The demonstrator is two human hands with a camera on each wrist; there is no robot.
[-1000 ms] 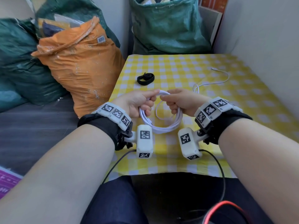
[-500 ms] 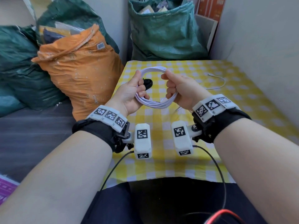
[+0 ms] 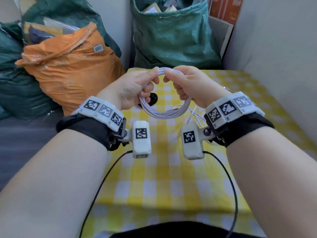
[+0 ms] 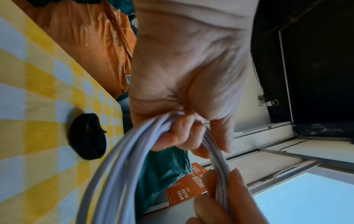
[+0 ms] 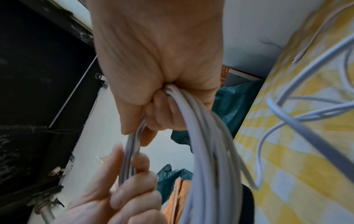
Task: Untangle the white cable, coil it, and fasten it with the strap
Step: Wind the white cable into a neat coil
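Observation:
The white cable (image 3: 164, 112) is wound into a round coil of several loops, held upright above the yellow checked table (image 3: 171, 177). My left hand (image 3: 137, 85) grips the coil's left side, thumb on its top. My right hand (image 3: 187, 83) grips the right side, thumb meeting the left thumb at the top. Both wrist views show the loops (image 4: 118, 166) (image 5: 206, 151) running through curled fingers. A loose tail (image 5: 306, 106) trails onto the table under the right wrist. The black strap (image 4: 87, 136), rolled into a ring, lies on the table behind the coil (image 3: 151, 98).
An orange sack (image 3: 68, 66) stands off the table's left edge, with dark green bags (image 3: 13, 83) behind it. A green woven bag (image 3: 171, 36) stands past the far edge. A pale wall (image 3: 274, 48) runs along the right side. Black wrist-camera wires (image 3: 229, 186) hang over the near table.
Both hands have lifted the coil higher and further from me, and the thumbs have come together on its top. More of the loose tail has been drawn in under the right wrist.

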